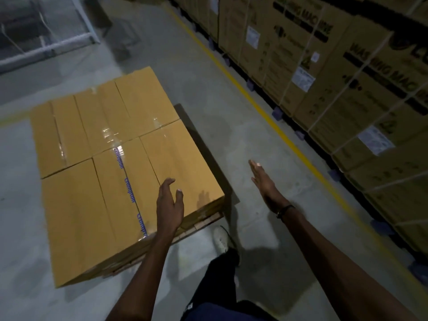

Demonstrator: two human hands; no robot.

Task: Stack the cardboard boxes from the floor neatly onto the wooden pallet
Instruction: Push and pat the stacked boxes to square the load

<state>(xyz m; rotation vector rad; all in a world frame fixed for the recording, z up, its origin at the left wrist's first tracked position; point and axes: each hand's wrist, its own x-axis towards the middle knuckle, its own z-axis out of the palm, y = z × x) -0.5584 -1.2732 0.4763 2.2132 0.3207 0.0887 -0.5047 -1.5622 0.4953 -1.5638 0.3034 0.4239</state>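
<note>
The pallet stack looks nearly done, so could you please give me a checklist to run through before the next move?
1. Both hands free: ok. Left hand and right hand are open and hold nothing.
2. Top layer of cardboard boxes level and tight: ok, the tops sit flush with narrow seams.
3. Boxes within the wooden pallet: cannot tell, only its near corner shows under the stack.
4. Boxes left on the floor: cannot tell, none is in view.
5. Footing: ok, the shoe stands on bare floor beside the pallet.
6. Clearance from the strapped cartons beyond the yellow line: ok.
</note>
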